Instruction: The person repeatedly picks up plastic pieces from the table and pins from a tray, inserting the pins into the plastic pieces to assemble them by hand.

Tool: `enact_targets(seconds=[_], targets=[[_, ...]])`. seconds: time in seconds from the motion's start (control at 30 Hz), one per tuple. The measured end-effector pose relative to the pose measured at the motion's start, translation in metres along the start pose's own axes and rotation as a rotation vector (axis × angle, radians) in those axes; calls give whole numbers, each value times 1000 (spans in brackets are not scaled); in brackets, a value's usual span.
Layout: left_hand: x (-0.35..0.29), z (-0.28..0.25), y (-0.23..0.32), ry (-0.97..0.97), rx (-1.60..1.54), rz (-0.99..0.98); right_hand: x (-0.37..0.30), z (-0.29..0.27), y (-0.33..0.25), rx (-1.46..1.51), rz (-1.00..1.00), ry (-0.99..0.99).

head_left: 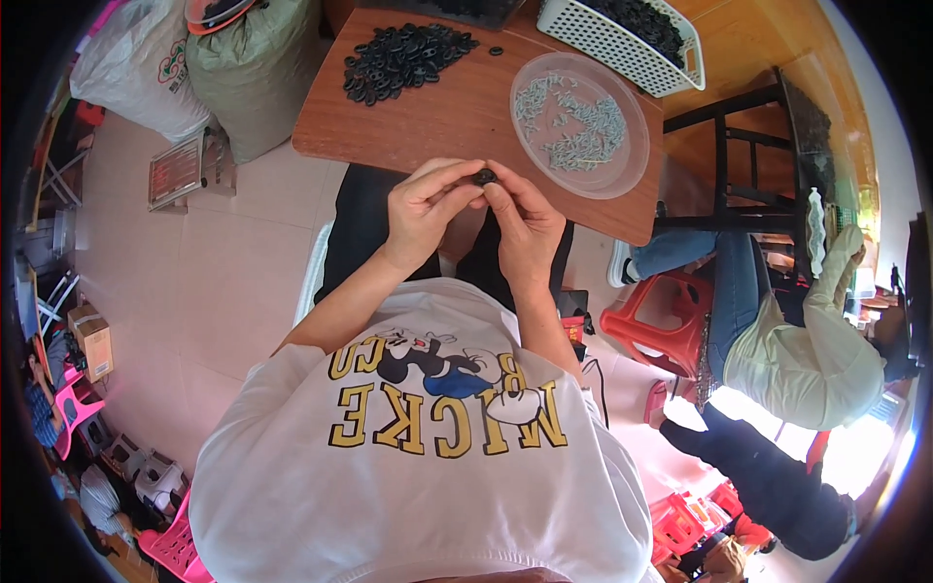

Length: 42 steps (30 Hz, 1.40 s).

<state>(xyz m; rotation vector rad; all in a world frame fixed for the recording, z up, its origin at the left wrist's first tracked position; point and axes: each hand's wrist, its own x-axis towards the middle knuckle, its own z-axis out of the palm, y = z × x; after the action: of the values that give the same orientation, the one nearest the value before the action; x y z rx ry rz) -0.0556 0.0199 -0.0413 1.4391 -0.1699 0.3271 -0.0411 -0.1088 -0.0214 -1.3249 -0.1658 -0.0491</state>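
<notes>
Between the fingertips of both hands, just off the near edge of the brown wooden table point(418, 136), is a small black part point(483, 177). My left hand point(426, 206) pinches it from the left, thumb and forefinger closed. My right hand point(527, 225) grips it from the right with thumb and fingers. Most of the part is covered by the fingers. A pile of black oval parts with holes point(398, 64) lies at the table's far left. On the right sits a round clear plastic tray point(622, 175) holding many small silvery pieces that look like screws.
A white perforated basket point(583, 44) of black parts stands at the far right, beside a dark bin point(476, 10). Full sacks point(248, 87) and a small metal stool point(178, 173) are at left. Right, a person in a light top point(797, 360) sits near a red stool point(661, 316).
</notes>
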Motion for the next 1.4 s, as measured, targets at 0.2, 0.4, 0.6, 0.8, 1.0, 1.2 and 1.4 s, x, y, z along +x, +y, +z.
enact_targets(seconds=[0.2,0.4,0.6,0.8,1.0,1.2,1.4], targets=[[-9,-15,-12,-58,-345,-121,68,-7,-98,-522,-446,164],[-43,-27,-30,-124,-187,-270,203,-66,-144,-442,-929,297],[-71,-57,-43,-85,286,-387,206,-33,-49,-1150,-625,-79],[-70,-63,-52,-166,432,-370,228,-3,59,-1372,-624,-391],[-72,-68,-57,-174,465,-298,227,15,73,-1669,-497,-570],[-71,-69,-59,-195,467,-280,234,20,75,-1276,-381,-480],[-70,-67,-57,-196,455,-273,241,25,85,-1254,-555,-593]])
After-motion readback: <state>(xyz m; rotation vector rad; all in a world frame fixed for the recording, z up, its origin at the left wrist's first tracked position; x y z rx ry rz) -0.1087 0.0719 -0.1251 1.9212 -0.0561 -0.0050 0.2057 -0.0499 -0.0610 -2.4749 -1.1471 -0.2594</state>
